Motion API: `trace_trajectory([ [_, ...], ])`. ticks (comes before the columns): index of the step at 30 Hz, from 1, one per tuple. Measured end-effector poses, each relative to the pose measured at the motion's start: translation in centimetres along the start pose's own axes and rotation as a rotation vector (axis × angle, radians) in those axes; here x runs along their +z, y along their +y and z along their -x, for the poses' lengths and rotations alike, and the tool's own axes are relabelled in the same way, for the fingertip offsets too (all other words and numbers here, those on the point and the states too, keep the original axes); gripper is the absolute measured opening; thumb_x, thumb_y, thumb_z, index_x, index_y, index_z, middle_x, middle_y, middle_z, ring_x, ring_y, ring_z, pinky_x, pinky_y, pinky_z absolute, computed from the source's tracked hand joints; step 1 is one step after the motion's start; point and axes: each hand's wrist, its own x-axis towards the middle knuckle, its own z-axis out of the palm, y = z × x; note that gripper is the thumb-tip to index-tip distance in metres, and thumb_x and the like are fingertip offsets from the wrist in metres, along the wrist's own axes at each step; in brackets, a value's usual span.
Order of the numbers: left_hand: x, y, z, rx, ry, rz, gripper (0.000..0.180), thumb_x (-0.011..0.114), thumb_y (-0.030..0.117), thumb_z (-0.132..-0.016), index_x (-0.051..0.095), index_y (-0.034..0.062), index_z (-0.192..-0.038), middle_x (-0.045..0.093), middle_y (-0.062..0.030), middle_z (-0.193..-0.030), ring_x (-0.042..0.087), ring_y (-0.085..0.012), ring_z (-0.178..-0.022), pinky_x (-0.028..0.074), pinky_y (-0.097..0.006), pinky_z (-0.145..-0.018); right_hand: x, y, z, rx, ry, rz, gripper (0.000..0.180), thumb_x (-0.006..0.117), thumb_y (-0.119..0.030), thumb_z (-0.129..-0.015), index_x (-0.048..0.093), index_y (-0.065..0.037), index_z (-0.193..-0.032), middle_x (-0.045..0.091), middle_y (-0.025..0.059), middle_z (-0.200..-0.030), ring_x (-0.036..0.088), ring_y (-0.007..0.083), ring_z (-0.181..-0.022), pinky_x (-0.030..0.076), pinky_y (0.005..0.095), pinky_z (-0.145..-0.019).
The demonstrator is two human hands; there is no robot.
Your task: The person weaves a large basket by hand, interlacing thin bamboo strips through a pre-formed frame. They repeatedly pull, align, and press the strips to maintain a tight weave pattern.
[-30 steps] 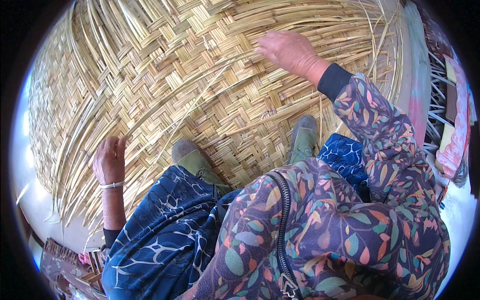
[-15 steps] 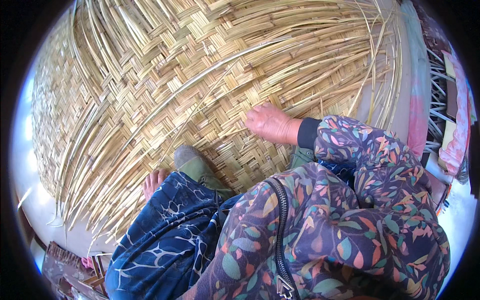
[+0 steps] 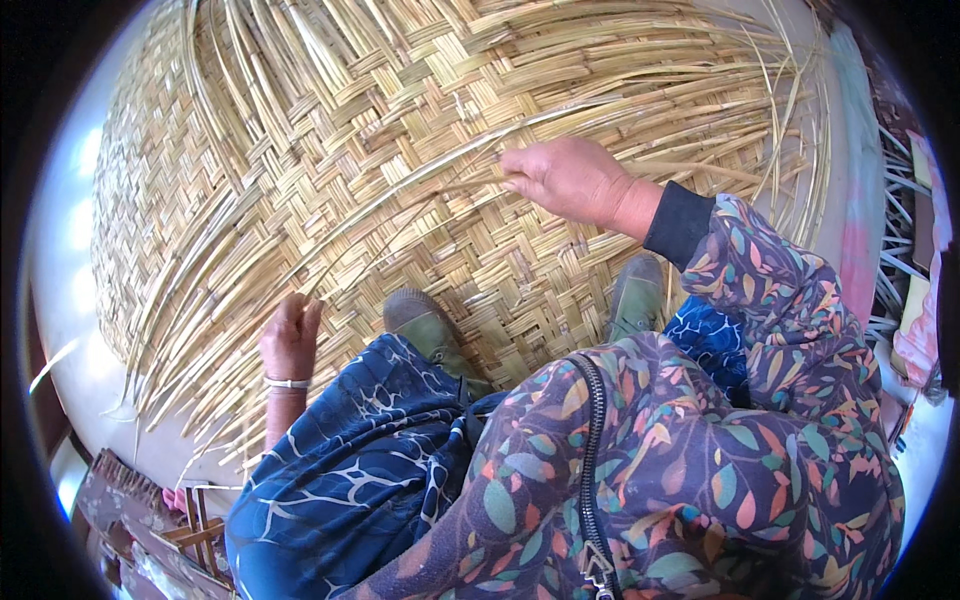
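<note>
A large mat of split reeds (image 3: 420, 230) in a diagonal weave lies under me, with long loose strips fanning off its right and left sides. My right hand (image 3: 570, 182) is raised over the mat's middle, fingers pinched on a thin reed strip (image 3: 455, 187). That strip slants down toward my left hand (image 3: 290, 337), which is closed by my left knee at the loose ends. Its fingertips seem to pinch the strip's other end. A pale band (image 3: 288, 383) circles the left wrist.
My green shoes (image 3: 432, 322) stand on the woven part. Along the right edge run a pinkish cloth (image 3: 862, 215) and a rack of pale bars (image 3: 898, 210). A small wooden frame (image 3: 198, 530) sits at the lower left, on a patterned brown cloth (image 3: 125, 510).
My right hand has lifted up and right from the weave, now with a strip. My left hand has come out from behind the knee and closed. The view has shifted slightly.
</note>
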Motion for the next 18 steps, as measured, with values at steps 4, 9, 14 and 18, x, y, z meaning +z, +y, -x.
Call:
trace_trajectory([
  [4, -4.5, 1.7, -4.1, 0.287, 0.087, -0.273, 0.019, 0.063, 0.025, -0.081, 0.057, 0.0096, -0.071, 0.054, -0.0077, -0.064, 0.055, -0.0260, -0.060, 0.043, -0.036, -0.054, 2.4, 1.7, 1.5, 0.072, -0.237, -0.120, 0.020, 0.051, -0.028, -0.083, 0.055, -0.009, -0.088, 0.060, 0.0147, -0.075, 0.058, 0.0360, -0.072, 0.044, 0.0471, -0.062],
  [9, -6.1, 0.6, -3.5, 0.259, 0.076, -0.487, 0.024, 0.060, 0.030, -0.082, 0.055, 0.0101, -0.069, 0.053, -0.0065, -0.066, 0.054, -0.0250, -0.064, 0.043, -0.037, -0.057, 5.1, -0.3, 0.3, 0.010, -0.112, 0.037, 0.014, 0.054, -0.021, -0.080, 0.055, -0.009, -0.087, 0.058, 0.0133, -0.080, 0.059, 0.0328, -0.076, 0.048, 0.0446, -0.062],
  [14, -1.5, -1.6, -1.9, -0.021, 0.010, -0.087, 0.027, 0.055, 0.035, -0.086, 0.060, 0.0092, -0.077, 0.059, -0.0106, -0.070, 0.057, -0.0297, -0.067, 0.044, -0.039, -0.060, 6.6, -0.4, -0.8, -0.109, -0.001, 0.326, 0.009, 0.054, -0.010, -0.073, 0.055, -0.010, -0.083, 0.052, 0.0088, -0.080, 0.059, 0.0263, -0.075, 0.050, 0.0397, -0.059],
  [18, 0.9, -1.8, 1.7, -0.357, -0.022, 0.166, 0.022, 0.064, 0.031, -0.080, 0.061, 0.0113, -0.089, 0.058, -0.0066, -0.060, 0.057, -0.0240, -0.056, 0.045, -0.035, -0.055, 6.0, -0.5, -1.2, -0.199, 0.021, 0.370, 0.011, 0.054, -0.009, -0.070, 0.054, -0.010, -0.081, 0.052, 0.0073, -0.080, 0.057, 0.0252, -0.078, 0.048, 0.0388, -0.062],
])
